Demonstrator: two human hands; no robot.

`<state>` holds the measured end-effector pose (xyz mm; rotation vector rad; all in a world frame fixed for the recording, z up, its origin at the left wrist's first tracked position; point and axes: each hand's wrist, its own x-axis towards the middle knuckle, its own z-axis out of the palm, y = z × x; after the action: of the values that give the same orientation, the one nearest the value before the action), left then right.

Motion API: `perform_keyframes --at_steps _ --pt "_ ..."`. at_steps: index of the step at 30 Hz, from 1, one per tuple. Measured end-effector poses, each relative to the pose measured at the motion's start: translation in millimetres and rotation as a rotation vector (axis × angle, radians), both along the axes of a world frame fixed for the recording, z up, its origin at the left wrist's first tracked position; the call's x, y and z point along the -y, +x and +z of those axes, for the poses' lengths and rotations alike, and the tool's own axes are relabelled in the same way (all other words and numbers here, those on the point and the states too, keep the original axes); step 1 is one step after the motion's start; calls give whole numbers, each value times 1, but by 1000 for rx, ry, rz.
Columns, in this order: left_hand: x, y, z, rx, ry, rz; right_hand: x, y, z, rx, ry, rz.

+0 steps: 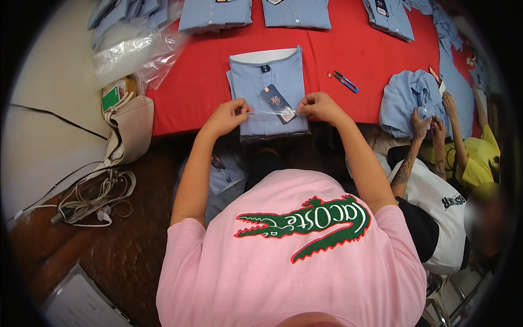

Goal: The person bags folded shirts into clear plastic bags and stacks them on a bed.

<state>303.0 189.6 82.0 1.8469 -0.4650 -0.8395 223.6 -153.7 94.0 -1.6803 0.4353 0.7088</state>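
Observation:
A folded light-blue shirt [283, 83] lies at the table's near edge, its collar end away from me and a dark hang tag [273, 98] on its front. A clear plastic bag [301, 134] shows around its near end. My left hand [231, 115] pinches the left end of a shiny strip of clear plastic stretched across the shirt, which looks like the bag's flap. At the strip's other end my right hand [321, 108] is closed in a pinch too. The strip crosses the lower part of the tag. How far the bag covers the shirt is hard to see.
Blue thread snips [346, 82] lie right of the shirt on the red tablecloth [348, 50]. Folded shirts [298, 12] line the far side; clear bags [136, 52] are heaped left. Co-workers' hands [420, 124] handle a blue garment [406, 103] at right. Cables [101, 196] lie lower left.

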Motion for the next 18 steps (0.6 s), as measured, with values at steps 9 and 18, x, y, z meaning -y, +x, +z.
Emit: perform_keyframes --at_steps 9,18 --pt "3 29 6 -329 26 -43 0 4 9 456 -193 -43" --pt "-5 37 17 -298 234 -169 1 17 8 548 -281 -59"
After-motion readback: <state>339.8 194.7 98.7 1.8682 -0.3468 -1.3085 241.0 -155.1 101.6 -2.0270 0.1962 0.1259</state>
